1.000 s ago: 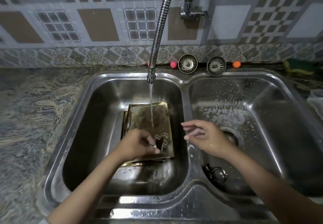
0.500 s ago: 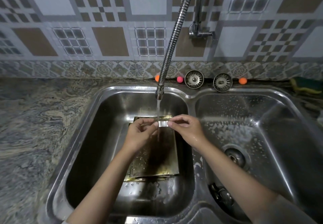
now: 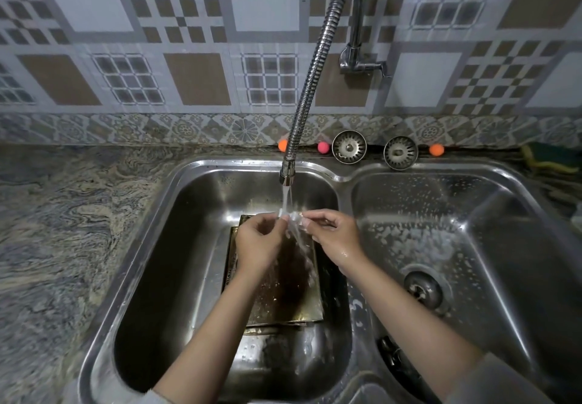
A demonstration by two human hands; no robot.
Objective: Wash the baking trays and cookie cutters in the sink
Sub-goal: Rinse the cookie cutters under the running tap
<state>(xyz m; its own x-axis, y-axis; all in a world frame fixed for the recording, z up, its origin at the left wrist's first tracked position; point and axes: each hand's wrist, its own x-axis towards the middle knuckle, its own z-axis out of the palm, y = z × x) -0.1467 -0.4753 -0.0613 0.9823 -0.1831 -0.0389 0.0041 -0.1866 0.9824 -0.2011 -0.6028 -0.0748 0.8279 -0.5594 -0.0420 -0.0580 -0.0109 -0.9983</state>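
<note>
Both hands, left (image 3: 256, 243) and right (image 3: 330, 235), now pinch the cutter (image 3: 291, 216) lifted off the trays (image 3: 283, 284) into the stream; rinsing has begun; trays await.

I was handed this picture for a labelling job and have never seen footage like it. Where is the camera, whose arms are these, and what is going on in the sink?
The camera sits on a person's head and looks down, so the two arms are the wearer's own. There is no machine here. The left hand and right hand together pinch a small metal cookie cutter under the water running from the flexible faucet. Below them, stacked baking trays lie in the left basin of a double steel sink. The right basin holds foam specks and a dark object near its front, too unclear to name. Two strainers, small coloured balls and a sponge sit along the back ledge.
</note>
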